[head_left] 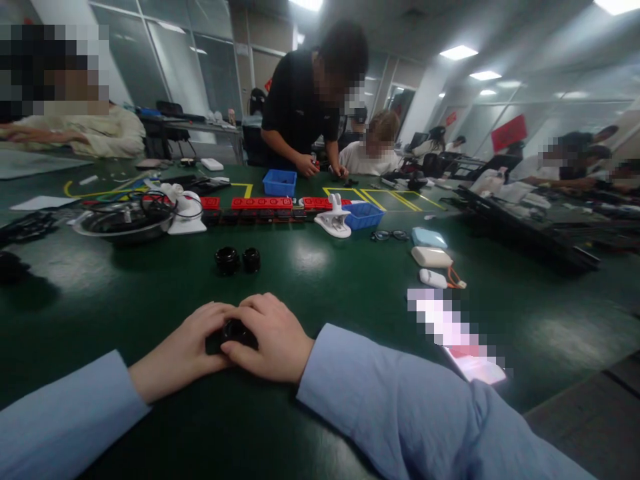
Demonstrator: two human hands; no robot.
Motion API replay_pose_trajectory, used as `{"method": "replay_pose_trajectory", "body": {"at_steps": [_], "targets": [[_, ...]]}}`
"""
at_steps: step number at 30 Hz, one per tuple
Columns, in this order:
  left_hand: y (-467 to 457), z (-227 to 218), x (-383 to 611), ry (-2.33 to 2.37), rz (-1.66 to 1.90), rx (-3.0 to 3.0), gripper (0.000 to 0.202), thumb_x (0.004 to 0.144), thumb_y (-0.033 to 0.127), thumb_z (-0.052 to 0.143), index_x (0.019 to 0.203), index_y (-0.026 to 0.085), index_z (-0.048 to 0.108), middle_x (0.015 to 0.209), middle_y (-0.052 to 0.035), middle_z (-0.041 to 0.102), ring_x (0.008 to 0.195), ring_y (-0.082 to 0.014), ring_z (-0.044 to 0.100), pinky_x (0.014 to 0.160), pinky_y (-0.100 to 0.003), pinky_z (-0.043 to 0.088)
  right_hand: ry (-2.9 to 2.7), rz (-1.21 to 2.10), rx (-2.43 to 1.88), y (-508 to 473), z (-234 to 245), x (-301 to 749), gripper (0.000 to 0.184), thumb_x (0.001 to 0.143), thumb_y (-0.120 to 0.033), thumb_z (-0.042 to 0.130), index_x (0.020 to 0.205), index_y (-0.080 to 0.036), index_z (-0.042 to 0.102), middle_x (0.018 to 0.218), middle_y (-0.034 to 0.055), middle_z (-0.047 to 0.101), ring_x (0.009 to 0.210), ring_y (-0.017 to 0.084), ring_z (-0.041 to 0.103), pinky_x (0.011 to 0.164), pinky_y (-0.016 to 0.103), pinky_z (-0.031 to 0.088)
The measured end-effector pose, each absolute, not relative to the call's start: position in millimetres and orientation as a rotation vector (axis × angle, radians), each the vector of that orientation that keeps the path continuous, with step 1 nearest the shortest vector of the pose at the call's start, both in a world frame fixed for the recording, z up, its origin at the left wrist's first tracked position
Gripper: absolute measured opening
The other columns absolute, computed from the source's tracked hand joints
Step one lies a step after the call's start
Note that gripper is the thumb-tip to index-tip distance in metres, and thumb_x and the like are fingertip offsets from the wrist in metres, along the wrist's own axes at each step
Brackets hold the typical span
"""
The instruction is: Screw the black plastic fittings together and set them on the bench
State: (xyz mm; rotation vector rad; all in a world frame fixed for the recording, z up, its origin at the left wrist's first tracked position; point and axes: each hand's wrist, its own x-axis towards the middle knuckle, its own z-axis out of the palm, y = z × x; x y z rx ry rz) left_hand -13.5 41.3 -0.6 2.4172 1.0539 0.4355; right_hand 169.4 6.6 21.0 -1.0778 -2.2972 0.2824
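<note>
My left hand (183, 350) and my right hand (273, 339) rest together on the green table (325, 280), both in light blue sleeves. Their fingers curl around a small round black part (235, 331), which shows only partly between them. Beyond my hands two more round black parts (227, 260) (251, 259) stand side by side on the table, apart from my fingers.
A row of red and black blocks (263, 203), two blue bins (280, 182) (364, 215), a white clamp (335, 219), glasses (390, 235), small white cases (431, 257) and a bowl with cables (125, 217) lie farther off. A person in black leans over the far edge; others sit around.
</note>
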Motion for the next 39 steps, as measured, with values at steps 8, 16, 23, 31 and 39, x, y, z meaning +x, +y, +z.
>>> {"method": "replay_pose_trajectory", "body": {"at_steps": [8,16,23,31,39], "targets": [[39,-1,-12,1.016,0.465,2.425,0.027,0.07,0.026,0.059,0.097,0.021,0.057,0.109,-0.0057,0.053,0.103,-0.0252,0.048,0.09,-0.039,0.042,-2.272,0.273,-1.107,3,23,169,0.035,0.077,-0.034,0.061,0.107,-0.016,0.056,0.097,0.0056,0.055,0.089,0.018,0.046,0.078,0.031,0.04],[40,0,-18,1.009,0.393,2.48,0.033,0.072,0.031,0.061,0.104,0.023,0.058,0.114,-0.0071,0.053,0.107,-0.0278,0.047,0.093,-0.045,0.038,-2.296,0.28,-1.061,8,19,170,0.032,0.077,-0.033,0.059,0.105,-0.017,0.056,0.098,0.0055,0.056,0.088,0.018,0.048,0.078,0.03,0.041],[43,-5,-18,0.98,0.436,2.438,0.031,0.073,0.029,0.059,0.104,0.023,0.057,0.114,-0.0055,0.052,0.107,-0.0257,0.046,0.093,-0.04,0.039,-2.339,0.199,-1.027,9,19,168,0.03,0.076,-0.029,0.054,0.102,-0.015,0.058,0.097,0.0068,0.057,0.087,0.019,0.047,0.078,0.03,0.04],[38,1,-9,0.994,0.556,2.417,0.03,0.065,0.016,0.059,0.095,0.018,0.057,0.103,-0.0049,0.052,0.101,-0.0236,0.046,0.093,-0.039,0.037,-2.4,0.099,-0.931,4,25,164,0.031,0.071,-0.018,0.045,0.098,-0.013,0.059,0.102,0.0081,0.06,0.079,0.021,0.044,0.069,0.035,0.036],[38,3,-9,0.988,0.517,2.442,0.032,0.064,0.015,0.061,0.095,0.018,0.058,0.101,-0.004,0.052,0.098,-0.0232,0.046,0.091,-0.038,0.036,-2.535,0.036,-0.737,4,30,167,0.023,0.077,-0.027,0.045,0.09,-0.017,0.061,0.095,0.0049,0.063,0.077,0.02,0.043,0.066,0.035,0.031]]}}
